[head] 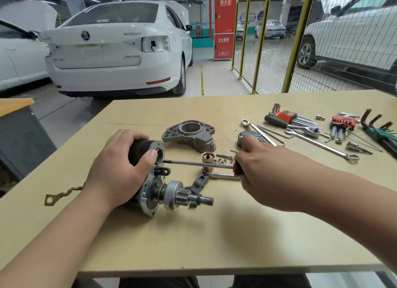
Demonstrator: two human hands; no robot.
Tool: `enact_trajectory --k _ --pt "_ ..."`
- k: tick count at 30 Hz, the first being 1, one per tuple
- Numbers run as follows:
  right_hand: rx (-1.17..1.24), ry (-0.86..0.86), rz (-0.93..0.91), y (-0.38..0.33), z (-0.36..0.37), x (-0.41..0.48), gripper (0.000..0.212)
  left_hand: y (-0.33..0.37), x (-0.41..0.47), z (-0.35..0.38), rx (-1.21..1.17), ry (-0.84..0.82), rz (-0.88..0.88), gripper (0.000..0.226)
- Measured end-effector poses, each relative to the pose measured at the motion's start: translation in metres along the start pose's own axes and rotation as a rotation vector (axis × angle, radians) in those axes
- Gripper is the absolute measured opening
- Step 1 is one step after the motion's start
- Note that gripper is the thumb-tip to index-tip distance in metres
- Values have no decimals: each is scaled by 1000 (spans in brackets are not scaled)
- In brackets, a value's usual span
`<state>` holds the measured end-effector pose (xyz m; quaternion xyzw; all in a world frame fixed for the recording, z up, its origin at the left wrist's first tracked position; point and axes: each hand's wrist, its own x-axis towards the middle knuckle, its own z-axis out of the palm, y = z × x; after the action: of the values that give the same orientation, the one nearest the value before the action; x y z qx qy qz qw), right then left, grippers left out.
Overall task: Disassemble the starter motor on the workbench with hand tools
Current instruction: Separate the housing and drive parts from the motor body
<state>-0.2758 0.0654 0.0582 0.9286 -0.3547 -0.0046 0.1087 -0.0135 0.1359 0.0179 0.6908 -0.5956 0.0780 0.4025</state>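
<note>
The starter motor (150,191) lies on its side on the workbench (193,244), its pinion shaft (193,198) pointing right. My left hand (116,171) grips the black solenoid body (139,150) on top of the motor. A screwdriver (197,164) lies level, its tip against the motor's flange near the solenoid. My right hand (260,171) is closed on the screwdriver's dark red handle. The grey drive-end housing (191,134) sits behind, taken off. A copper plunger (208,162), a black fork lever (199,181) and small nuts and bolts (223,157) lie between my hands.
A dark end cap (250,137) sits behind my right hand. Hex key sets (290,118), a ratchet (307,131), a long spanner (322,145) and sockets (354,147) spread over the right back. A braided lead (62,195) trails left. White cars and a yellow fence stand beyond the bench.
</note>
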Motion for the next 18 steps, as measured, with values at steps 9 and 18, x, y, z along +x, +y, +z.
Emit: enact_trajectory --k 9,18 --pt "-180 101 81 -4 -4 5 19 1 0 1 25 34 -13 53" --pt "-45 46 -8 -2 6 6 14 2 -3 0 8 29 2 54"
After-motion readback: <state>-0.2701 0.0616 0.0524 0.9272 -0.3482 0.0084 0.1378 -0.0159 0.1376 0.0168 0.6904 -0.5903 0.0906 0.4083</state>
